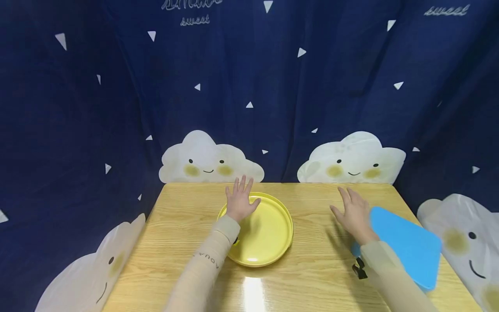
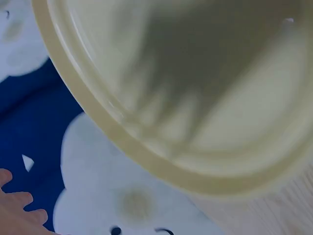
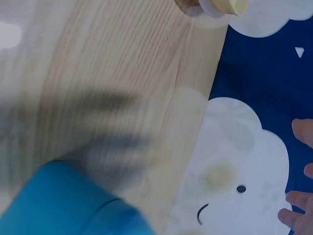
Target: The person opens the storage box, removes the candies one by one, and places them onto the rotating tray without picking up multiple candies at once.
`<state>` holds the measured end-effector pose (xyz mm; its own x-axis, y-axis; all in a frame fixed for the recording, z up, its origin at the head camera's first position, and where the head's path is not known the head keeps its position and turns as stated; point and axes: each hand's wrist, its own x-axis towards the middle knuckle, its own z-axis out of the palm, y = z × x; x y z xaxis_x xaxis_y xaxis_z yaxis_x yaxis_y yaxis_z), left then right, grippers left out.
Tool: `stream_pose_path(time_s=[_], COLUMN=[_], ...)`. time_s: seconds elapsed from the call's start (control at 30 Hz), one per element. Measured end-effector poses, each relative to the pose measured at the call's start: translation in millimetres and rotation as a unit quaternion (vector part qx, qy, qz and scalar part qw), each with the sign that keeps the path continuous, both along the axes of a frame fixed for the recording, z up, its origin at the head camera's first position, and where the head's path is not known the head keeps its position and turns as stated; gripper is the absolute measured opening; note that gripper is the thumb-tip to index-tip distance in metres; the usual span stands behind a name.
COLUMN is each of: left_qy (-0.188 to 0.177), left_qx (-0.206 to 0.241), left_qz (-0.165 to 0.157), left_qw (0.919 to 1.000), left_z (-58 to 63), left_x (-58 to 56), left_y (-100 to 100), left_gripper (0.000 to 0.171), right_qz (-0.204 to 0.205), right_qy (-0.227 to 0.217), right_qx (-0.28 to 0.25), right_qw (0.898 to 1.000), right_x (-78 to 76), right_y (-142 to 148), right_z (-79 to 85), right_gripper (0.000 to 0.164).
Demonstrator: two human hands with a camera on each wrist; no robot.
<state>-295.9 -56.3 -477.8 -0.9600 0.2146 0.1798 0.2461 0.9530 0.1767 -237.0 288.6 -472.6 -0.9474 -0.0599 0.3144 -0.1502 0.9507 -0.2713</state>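
A round yellow plate (image 1: pixel 269 234) with a raised rim lies on the wooden table. My left hand (image 1: pixel 241 203) hovers above its far left part with fingers spread, holding nothing. The left wrist view shows this plate (image 2: pixel 142 159) close up, the hand's shadow falling across it. On the right lies a blue, box-like thing (image 1: pixel 409 247) with a flat top and rounded corners. My right hand (image 1: pixel 354 216) is by its far left corner, fingers extended and nothing in its grasp. In the right wrist view the blue thing (image 3: pixel 73 205) appears at the bottom left.
The wooden table (image 1: pixel 175 221) ends at a dark blue curtain (image 1: pixel 249 65) printed with white clouds and triangles. A small yellowish piece (image 3: pixel 234 6) shows at the top of the right wrist view; its kind is unclear.
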Motion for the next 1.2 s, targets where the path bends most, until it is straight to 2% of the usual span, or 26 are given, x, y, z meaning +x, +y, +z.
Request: stream_pose_path(time_s=[0.1,0.27,0.37,0.47,0.63,0.83,1.0,1.1,1.2], left_qy=[0.007,0.017,0.033,0.042,0.002,-0.055,-0.11,-0.141,-0.178], left_qx=[0.021,0.024,0.026,0.044,0.108,0.172,0.182,0.177,0.186], left_qz=[-0.022,-0.056,-0.08,-0.11,-0.138,-0.15,-0.151,-0.15,-0.148], left_qw=[0.9995,0.998,0.996,0.9921,0.9845,0.9721,0.9653,0.9625,0.955], left_z=[-4.4,-10.4,-12.9,-14.4,-15.4,-19.8,-32.7,-40.4,-43.9], left_x=[5.0,13.4,17.5,21.9,32.0,44.2,55.2,62.4,69.4], left_y=[15.9,44.4,62.6,82.3,118.2,161.3,190.4,203.5,214.2], left_gripper=[0.072,0.066,0.063,0.06,0.057,0.055,0.055,0.054,0.053], right_qz=[-0.009,-0.039,-0.065,-0.1,-0.167,-0.287,-0.353,-0.389,-0.414], right_qy=[0.02,0.077,0.114,0.125,0.107,0.049,0.031,0.015,-0.006], right_qx=[-0.032,-0.076,-0.104,-0.151,-0.232,-0.24,-0.281,-0.312,-0.326], right_qw=[0.999,0.993,0.986,0.975,0.952,0.926,0.892,0.867,0.85], right_x=[12.3,35.0,48.4,61.7,85.5,109.9,123.3,130.0,135.4], right_y=[9.9,31.1,44.5,58.0,80.2,106.3,119.4,122.0,125.8], right_z=[-3.9,-9.5,-12.4,-15.4,-17.4,-18.9,-29.3,-38.1,-46.8], right_gripper=[0.067,0.061,0.057,0.055,0.055,0.06,0.061,0.061,0.062])
